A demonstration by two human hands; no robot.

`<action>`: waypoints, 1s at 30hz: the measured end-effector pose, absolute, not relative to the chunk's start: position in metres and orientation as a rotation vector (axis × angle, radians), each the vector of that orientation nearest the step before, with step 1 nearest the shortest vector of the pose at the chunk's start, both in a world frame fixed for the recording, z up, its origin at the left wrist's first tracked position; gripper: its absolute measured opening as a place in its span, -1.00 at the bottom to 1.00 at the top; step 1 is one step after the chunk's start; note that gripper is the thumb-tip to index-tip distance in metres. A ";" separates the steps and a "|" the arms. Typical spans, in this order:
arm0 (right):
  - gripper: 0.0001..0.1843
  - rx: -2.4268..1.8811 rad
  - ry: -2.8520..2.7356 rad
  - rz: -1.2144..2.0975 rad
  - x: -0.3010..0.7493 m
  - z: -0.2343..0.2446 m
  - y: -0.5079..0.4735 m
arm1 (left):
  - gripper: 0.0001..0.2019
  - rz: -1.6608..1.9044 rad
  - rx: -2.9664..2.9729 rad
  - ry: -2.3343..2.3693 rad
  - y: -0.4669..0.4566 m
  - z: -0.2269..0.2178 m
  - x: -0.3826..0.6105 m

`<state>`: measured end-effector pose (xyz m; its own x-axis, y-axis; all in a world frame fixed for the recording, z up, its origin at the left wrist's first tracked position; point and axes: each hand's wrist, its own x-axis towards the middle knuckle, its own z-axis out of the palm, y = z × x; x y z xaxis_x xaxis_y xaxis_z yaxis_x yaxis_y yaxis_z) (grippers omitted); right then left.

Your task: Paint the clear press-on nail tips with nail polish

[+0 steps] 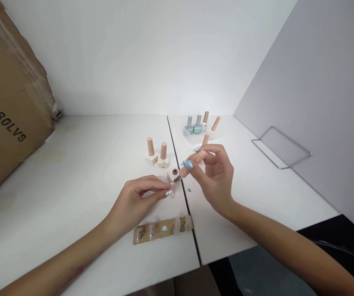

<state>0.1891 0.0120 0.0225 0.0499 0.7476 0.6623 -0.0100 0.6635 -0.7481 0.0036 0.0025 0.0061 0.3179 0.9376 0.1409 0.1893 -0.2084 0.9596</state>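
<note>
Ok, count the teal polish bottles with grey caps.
2: the left teal bottle and the right teal bottle, side by side at the back. Others could be hidden behind them.

Polish bottles (197, 124) block way beyond right hand (215, 179) (tight cluster); nail-tip strip (171, 227) just below left hand (135, 201).

The peach cylindrical polish cap (195, 161) slants with its lower end toward 8 o'clock, just beside the cream square polish bottle (173, 176), whose dark round neck stands uncapped. A small clear plastic piece (172, 191) lies close to the bottle at 6 o'clock.
</note>
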 end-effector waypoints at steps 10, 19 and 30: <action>-0.80 -0.737 -1.369 0.723 0.190 0.023 0.013 | -0.90 0.987 1.581 1.051 0.003 0.009 0.004; -0.75 -0.594 -1.473 0.793 0.189 0.019 0.009 | -0.92 0.972 1.535 1.030 0.002 0.011 0.005; -0.76 -0.574 -1.392 0.779 0.189 0.018 0.010 | -0.92 0.959 1.518 1.025 0.003 0.010 0.005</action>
<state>0.1893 0.0102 0.0185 0.0046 0.7685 0.6399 -0.1435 0.6338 -0.7601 0.0048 0.0026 0.0098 0.3196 0.9452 0.0666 0.1299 -0.1133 0.9850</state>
